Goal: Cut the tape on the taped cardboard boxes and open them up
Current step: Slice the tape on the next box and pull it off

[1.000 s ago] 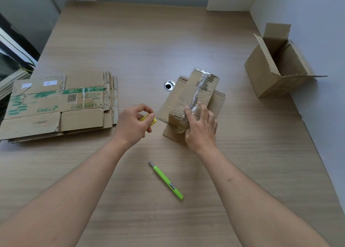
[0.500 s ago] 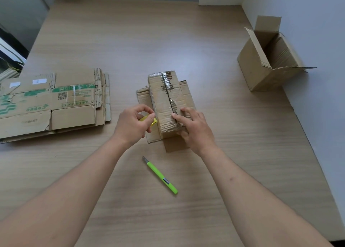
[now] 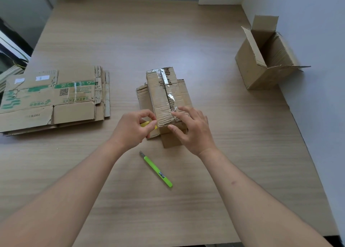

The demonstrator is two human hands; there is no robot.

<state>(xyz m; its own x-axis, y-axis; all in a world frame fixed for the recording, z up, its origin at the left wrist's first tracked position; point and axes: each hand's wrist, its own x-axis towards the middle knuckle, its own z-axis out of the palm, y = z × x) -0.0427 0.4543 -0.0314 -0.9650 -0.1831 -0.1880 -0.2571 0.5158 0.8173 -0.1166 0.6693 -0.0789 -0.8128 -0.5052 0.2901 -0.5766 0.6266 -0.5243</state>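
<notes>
Showing green print, QR code: flattened cartons (image 3: 54, 99).

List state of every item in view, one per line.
Taped box: closed, tape along seam.
Side box: open, flaps up.
Flat cardboard: flattened, stacked.
Green knife: lying unheld.
Left hand: pinches yellow cutter.
Right hand: rests on taped box.

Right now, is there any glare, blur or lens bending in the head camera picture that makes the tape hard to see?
Head view: the clear tape on the taped box catches light and glares white in patches, so its edges are hard to trace; the table edges bow from the wide lens; the open box at right looks slightly smeared; hands and the green knife are sharp.
</notes>
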